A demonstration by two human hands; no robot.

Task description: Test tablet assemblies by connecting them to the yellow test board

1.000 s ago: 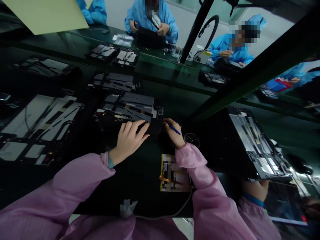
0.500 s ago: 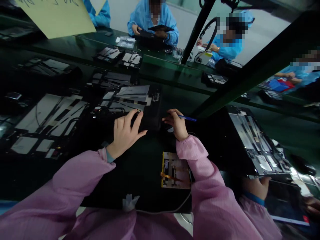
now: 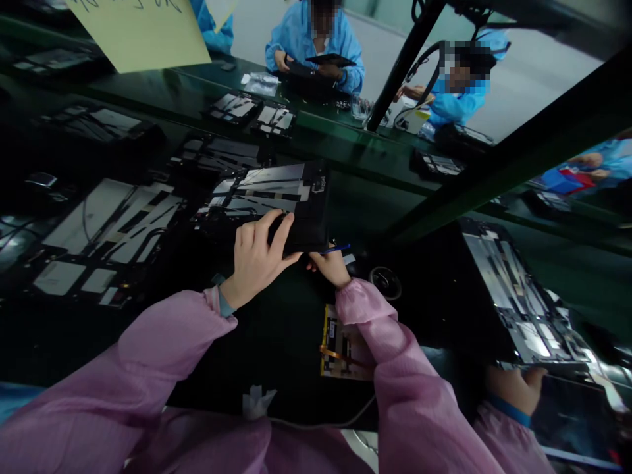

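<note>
The device (image 3: pixel 276 191) is black and silver, the tool (image 3: pixel 340 248) blue, sleeves (image 3: pixel 168 336) pink.

Yellow note (image 3: pixel 143 41): handwriting, illegible. Label (image 3: pixel 332 328) on flat pack (image 3: pixel 345 359): too small.

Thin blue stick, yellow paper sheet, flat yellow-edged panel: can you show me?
Thin blue stick (image 3: pixel 338 248): head view, middle of its length.
Yellow paper sheet (image 3: pixel 141 38): head view, middle of its face.
Flat yellow-edged panel (image 3: pixel 344 340): head view, its visible upper face.

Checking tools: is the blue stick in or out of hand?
In, apparently: the blue stick juts from the right hand, its grip partly hidden.
</note>
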